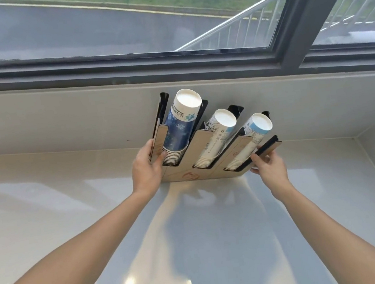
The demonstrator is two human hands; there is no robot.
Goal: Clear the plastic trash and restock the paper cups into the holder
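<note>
Shiny white tabletop (72, 218) under a big window (116, 19); both hands' fingers (160, 159) curl tight around the cup holder (202, 144) between them

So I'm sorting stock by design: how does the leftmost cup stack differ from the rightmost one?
The leftmost cup stack is printed dark blue; the rightmost cup stack is white with a light-blue band. The leftmost looks wider and rises higher. The left hand rests beside the leftmost; the right hand grips the holder near the rightmost. Both sit upside down in slots.

Office pantry — glossy counter (70, 206), window (116, 19), cup holder (204, 163)
</note>
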